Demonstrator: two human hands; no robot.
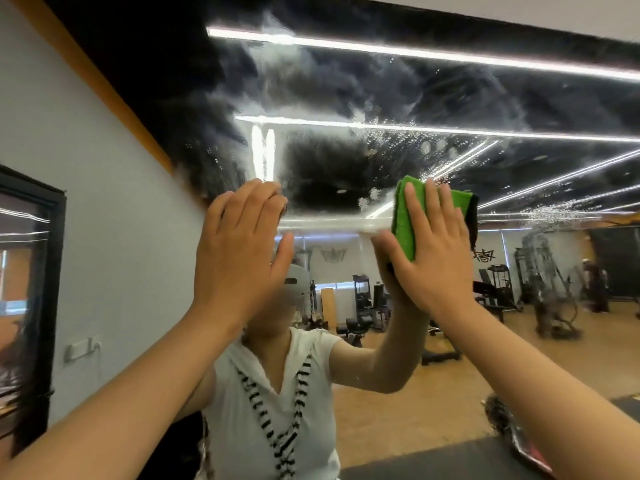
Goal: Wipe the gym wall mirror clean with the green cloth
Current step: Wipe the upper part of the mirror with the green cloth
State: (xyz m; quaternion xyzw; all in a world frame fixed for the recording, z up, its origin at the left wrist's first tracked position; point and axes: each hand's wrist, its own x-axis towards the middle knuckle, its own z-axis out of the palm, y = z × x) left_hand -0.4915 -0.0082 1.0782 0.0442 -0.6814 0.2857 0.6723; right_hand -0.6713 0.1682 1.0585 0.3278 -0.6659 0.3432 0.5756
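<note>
A person stands facing the gym wall mirror (346, 81) with both arms raised, the right hand (433, 251) spread flat over a folded green cloth (403, 223) and pressing it against the glass, fingers straight and close together rather than curled around the fabric. The cloth sits right of centre in the view, its green edge showing above and to the left of the fingers and a dark edge showing on its right side. The left hand (239, 251) is held up beside it, well apart from the cloth, open with fingers straight and empty, its palm toward the glass; whether it actually touches the surface cannot be told. Above both hands the mirror is covered in whitish smears and scattered droplets (398, 140), through which reflected ceiling light strips (415, 51) run in bright lines. Lower down the glass shows the person's own reflection in a white top (277, 393) with a black-and-white cord, and behind it a room of exercise machines (367, 299) on a wooden floor (433, 403). To the left, a pale wall (104, 202) meets the mirror along an orange-brown trim (104, 88); a black-framed panel (55, 271) and a small wall socket (81, 348) are fixed to that wall.
</note>
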